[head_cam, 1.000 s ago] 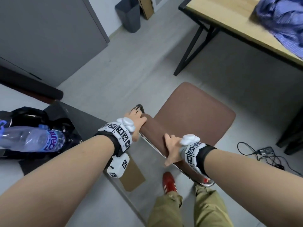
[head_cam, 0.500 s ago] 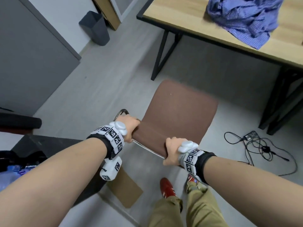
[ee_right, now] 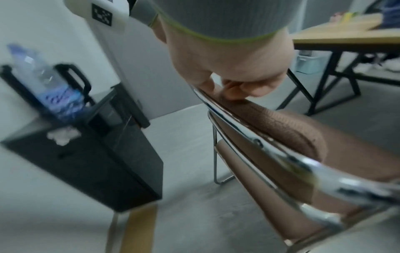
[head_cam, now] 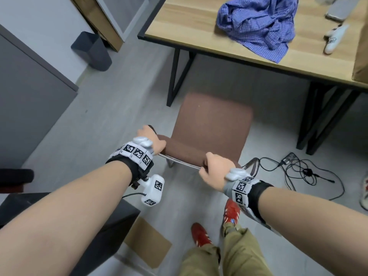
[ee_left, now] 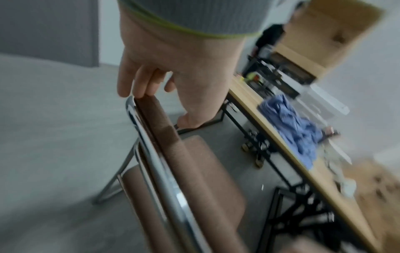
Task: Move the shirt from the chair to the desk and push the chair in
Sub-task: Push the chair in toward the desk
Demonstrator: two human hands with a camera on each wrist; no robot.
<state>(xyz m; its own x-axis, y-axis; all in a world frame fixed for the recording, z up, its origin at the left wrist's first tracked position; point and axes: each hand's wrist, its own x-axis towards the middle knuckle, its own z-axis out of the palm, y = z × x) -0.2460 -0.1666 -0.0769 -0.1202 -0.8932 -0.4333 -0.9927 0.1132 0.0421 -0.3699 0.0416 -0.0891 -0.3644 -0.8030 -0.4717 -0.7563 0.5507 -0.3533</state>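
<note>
While the crumpled blue checked shirt [head_cam: 258,26] lies on the light wooden desk with black metal legs [head_cam: 179,28], the brown padded chair with a chrome tube frame [head_cam: 211,124] is gripped at its backrest top by the left hand [head_cam: 149,139] and the right hand [head_cam: 216,169], fingers curled over it. Its seat is pointed at the desk opening straight ahead, across grey floor [head_cam: 119,100].

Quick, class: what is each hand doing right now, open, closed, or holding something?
Left hand: closed, gripping the top of the chair backrest.
Right hand: closed, gripping the same backrest near its other end.
</note>
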